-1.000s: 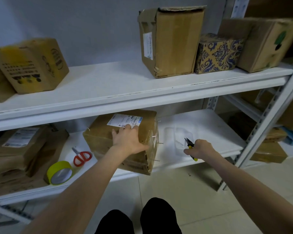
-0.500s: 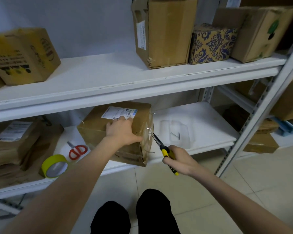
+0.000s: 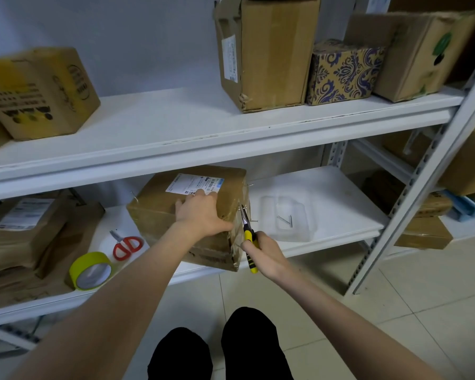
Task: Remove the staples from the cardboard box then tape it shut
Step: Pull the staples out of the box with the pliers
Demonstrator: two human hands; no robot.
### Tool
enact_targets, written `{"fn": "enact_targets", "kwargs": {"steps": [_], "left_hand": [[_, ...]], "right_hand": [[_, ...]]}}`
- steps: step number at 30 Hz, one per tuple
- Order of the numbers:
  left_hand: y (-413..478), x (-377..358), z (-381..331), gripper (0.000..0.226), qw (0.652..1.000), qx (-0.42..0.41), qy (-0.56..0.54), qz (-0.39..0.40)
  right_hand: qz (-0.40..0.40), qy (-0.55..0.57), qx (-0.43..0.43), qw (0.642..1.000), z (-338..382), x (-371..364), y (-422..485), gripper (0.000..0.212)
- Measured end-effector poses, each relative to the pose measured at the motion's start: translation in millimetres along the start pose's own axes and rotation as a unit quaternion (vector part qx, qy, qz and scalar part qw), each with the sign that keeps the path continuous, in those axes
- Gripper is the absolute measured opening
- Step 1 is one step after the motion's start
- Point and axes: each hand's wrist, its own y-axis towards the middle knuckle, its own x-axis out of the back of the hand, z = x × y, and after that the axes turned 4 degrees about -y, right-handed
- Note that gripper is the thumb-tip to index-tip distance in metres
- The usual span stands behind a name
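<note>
The left grip (image 3: pixel 203 215) lies palm down on top of the cardboard box (image 3: pixel 154 215). Its fingers are fairly straight and released, pressing the box, with the fingertips reaching the white shipping label (image 3: pixel 195 183). The forearm runs in from the lower left. The right grip (image 3: pixel 266 256) is clenched round the yellow-and-black handles of a pair of pliers (image 3: pixel 247 231), just beside the box's right face. The pliers point up and slightly away, and their thin nose meets that face near its upper edge, where a staple (image 3: pixel 254 221) sticks out. Whether the nose has closed on a staple is too small to tell.

The box sits on the lower shelf (image 3: pixel 327 193) of a white metal rack, its front corner overhanging the shelf edge. To its right lies a clear plastic tray (image 3: pixel 302 231) holding two loose metal pieces. To its left are red-handled scissors (image 3: pixel 126 245) and a roll of yellow tape (image 3: pixel 91 270), and beyond them a stack of brown parcels (image 3: pixel 19 231).

The upper shelf (image 3: pixel 176 127) carries a printed carton (image 3: pixel 36 91) at the left and a tall carton (image 3: pixel 266 50), a blue-patterned box (image 3: pixel 343 72) and another carton (image 3: pixel 417 53) at the right. Behind is a pale wall (image 3: pixel 121 37); below, a light tiled floor (image 3: pixel 368 311) and the person's black-clad knees (image 3: pixel 217 349).
</note>
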Motion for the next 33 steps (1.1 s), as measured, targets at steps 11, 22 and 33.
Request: {"fn": "enact_targets", "kwargs": {"steps": [11, 22, 33], "left_hand": [[2, -3, 0, 0.081, 1.000, 0.001, 0.005, -0.003], [2, -1, 1, 0.081, 1.000, 0.007, 0.005, 0.000], [3, -2, 1, 0.079, 1.000, 0.007, -0.014, -0.005]], "right_hand": [[-0.013, -0.023, 0.009, 1.000, 13, -21, 2, 0.019], [-0.024, 0.064, -0.026, 0.997, 20, -26, 2, 0.031], [-0.056, -0.027, -0.006, 0.998, -7, 7, 1, 0.021]]}}
